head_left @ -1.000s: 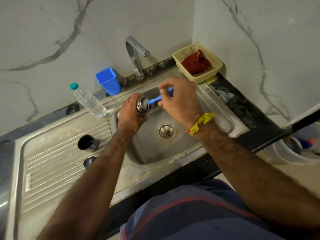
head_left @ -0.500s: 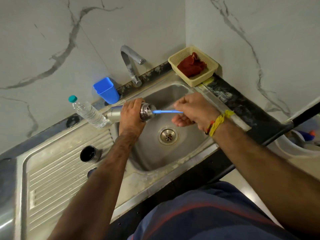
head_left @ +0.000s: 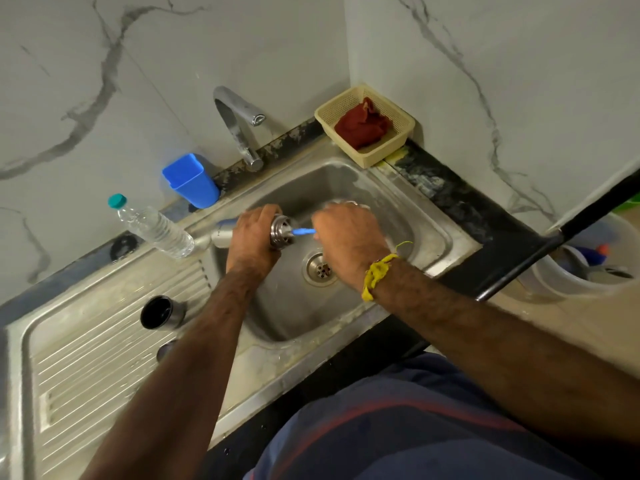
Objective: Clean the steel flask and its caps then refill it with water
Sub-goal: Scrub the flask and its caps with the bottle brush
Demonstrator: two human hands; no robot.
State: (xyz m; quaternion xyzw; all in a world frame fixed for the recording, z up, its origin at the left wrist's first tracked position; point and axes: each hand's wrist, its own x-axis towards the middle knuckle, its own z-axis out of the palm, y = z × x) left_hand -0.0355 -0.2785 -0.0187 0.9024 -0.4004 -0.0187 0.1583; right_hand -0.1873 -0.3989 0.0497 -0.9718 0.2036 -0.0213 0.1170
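1. Nearest me, at 6 o'clock, lay my blue clothing [head_left: 415,427], with both forearms reaching up from it over the sink [head_left: 433,220].
2. At 9 o'clock on the drainboard [head_left: 86,358] stood a dark cap [head_left: 157,312], its open side up; a second cap [head_left: 165,349] peeked out just beside my left forearm, mostly hidden.
3. The drain [head_left: 320,270] sat at the basin's centre, below my hands.
4. My left hand [head_left: 252,237] was wrapped round the flask [head_left: 282,232] near its neck, holding it sideways over the basin, mouth toward 3 o'clock.
5. My right hand [head_left: 346,237], a yellow thread [head_left: 375,275] on its wrist, gripped a blue brush [head_left: 304,232] with curled fingers; the brush went into the flask's mouth.
6. At 10 o'clock a water bottle [head_left: 156,228] lay tilted on the sink's edge, near the flask's base.
7. Farther back at 11 o'clock stood a blue cup [head_left: 192,181]; the tap [head_left: 239,123] rose at 12.
8. At 1 o'clock a basket [head_left: 401,133] held a red cloth [head_left: 362,124].
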